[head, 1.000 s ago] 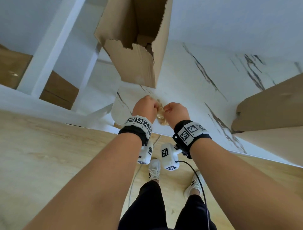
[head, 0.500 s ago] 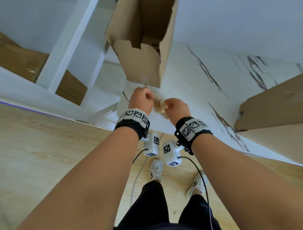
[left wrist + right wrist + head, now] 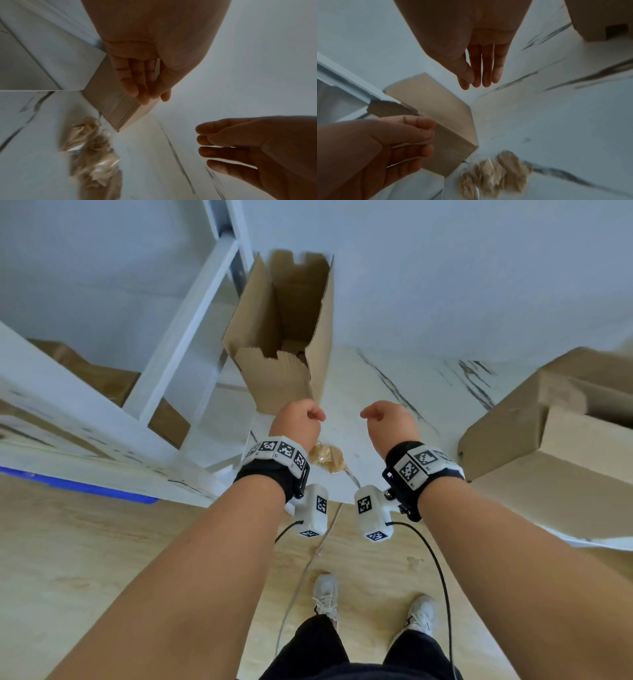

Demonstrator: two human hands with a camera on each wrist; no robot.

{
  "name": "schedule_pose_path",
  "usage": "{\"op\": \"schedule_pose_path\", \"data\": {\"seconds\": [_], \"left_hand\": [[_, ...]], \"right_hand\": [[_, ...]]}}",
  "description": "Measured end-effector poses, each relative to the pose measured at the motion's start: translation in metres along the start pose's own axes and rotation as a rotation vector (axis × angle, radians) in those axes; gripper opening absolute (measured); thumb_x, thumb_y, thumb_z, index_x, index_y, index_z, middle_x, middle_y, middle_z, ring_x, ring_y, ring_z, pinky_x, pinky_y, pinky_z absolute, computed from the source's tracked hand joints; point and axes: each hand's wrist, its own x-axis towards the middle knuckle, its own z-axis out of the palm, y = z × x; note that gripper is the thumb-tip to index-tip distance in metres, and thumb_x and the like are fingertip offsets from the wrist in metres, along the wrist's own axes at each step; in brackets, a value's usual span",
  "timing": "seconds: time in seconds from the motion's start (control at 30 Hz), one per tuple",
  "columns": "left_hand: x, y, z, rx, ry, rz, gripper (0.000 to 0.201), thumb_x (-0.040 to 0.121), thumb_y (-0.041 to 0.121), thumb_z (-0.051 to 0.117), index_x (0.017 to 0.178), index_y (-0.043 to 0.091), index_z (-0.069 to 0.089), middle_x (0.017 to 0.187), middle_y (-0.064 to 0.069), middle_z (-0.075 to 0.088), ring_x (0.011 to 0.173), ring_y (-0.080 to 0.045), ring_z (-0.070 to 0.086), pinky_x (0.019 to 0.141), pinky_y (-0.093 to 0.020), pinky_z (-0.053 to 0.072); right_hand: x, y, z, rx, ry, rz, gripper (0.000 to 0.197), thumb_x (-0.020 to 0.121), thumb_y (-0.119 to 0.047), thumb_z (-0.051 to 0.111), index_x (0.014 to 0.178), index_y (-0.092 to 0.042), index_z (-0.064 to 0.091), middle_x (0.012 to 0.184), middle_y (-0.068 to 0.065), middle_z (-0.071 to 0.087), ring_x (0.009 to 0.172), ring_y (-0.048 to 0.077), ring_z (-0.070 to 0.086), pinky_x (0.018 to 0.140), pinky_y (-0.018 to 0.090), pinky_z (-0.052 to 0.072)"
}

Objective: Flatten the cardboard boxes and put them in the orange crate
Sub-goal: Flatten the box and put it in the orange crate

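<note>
Left hand [image 3: 298, 419] and right hand [image 3: 390, 421] relaxed, holding nothing — crumpled tape wad [image 3: 326, 457] on table [image 3: 428, 392], upright cardboard box [image 3: 284, 337] beyond.

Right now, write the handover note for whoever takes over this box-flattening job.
Left hand: empty, fingers loose, near the lower corner of the tall open box.
Right hand: empty, fingers relaxed, above the marble table.
Crumpled tape wad: lying on the table between the wrists, in neither grip.
Tall open box: upright on the table, top open, not flattened.
Second box: on the table at the right, also unflattened.
Orange crate: not in view.
Done: nothing flattened so far.
Left: flatten both boxes, find the crate and load them.
</note>
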Motion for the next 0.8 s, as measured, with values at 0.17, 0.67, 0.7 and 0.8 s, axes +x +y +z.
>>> {"op": "schedule_pose_path", "data": {"seconds": [0.17,0.67,0.7,0.8], "left_hand": [[-0.009,0.049,-0.003,-0.074,0.024,0.065,0.037,0.087,0.003,0.041,0.074,0.033,0.059,0.093,0.001,0.067,0.086,-0.025,0.065,0.080,-0.043,0.056],[-0.085,0.237,0.081,-0.132,0.131,0.300,0.030,0.083,0.000,0.041,0.088,0.022,0.062,0.093,0.004,0.067,0.085,-0.016,0.063,0.072,-0.027,0.048],[-0.093,0.245,0.089,-0.095,0.120,0.324,0.029,0.084,0.002,0.044,0.090,0.023,0.063,0.096,0.005,0.067,0.086,-0.013,0.061,0.072,-0.024,0.045],[-0.113,0.261,0.115,0.042,0.013,0.376,0.031,0.084,0.007,0.050,0.106,0.023,0.064,0.113,0.006,0.063,0.101,-0.013,0.058,0.081,-0.022,0.041]], "right_hand": [[-0.007,-0.004,-0.056,0.058,0.096,-0.042,0.038,0.088,-0.003,0.039,0.100,-0.022,0.069,0.105,0.001,0.069,0.081,0.019,0.060,0.069,0.025,0.044],[-0.059,0.065,-0.253,0.237,0.411,-0.195,0.031,0.086,-0.004,0.041,0.087,-0.016,0.069,0.072,-0.005,0.062,0.053,0.011,0.049,0.054,0.026,0.041],[-0.063,0.075,-0.263,0.234,0.413,-0.194,0.030,0.085,-0.004,0.041,0.084,-0.016,0.068,0.070,-0.004,0.061,0.053,0.012,0.048,0.053,0.026,0.041],[-0.075,0.104,-0.285,0.175,0.389,-0.198,0.028,0.086,-0.005,0.043,0.080,-0.016,0.067,0.072,-0.002,0.063,0.057,0.014,0.052,0.056,0.027,0.047]]}}
